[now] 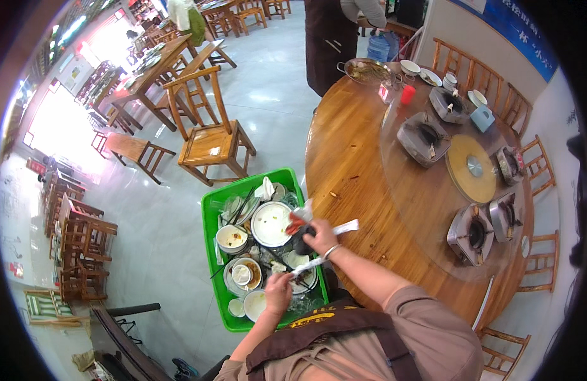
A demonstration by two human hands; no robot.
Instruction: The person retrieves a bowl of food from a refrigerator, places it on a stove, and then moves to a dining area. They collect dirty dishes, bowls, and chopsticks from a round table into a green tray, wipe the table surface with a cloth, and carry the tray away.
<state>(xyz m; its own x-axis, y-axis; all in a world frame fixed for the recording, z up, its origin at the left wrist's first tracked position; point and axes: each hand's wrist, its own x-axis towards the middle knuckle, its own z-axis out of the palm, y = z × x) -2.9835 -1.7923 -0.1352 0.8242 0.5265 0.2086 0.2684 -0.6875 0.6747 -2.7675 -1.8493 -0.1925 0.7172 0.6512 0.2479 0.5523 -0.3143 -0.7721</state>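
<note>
A green plastic bin (212, 247) full of used dishes stands in front of me, beside the round wooden table (345, 176). My right hand (319, 235) grips a bundle of dark, red and clear wrapping with a white paper strip (346, 227), over the bin's right rim. Between the fingers of my left hand (278, 288) is the end of a white strip (307, 268) that stretches towards my right wrist. Below and left of the hands lie a white plate (271, 224), stacked bowls (231, 238), a small bowl inside a bowl (242, 275), chopsticks and clear plastic.
On the table are a glass turntable, several metal stoves (470, 233), a metal pot (369, 71), a red cup (407, 94) and bowls. A co-worker in a dark apron (331, 47) stands at its far edge. A wooden chair (216, 143) and bench (131, 145) stand beyond the bin.
</note>
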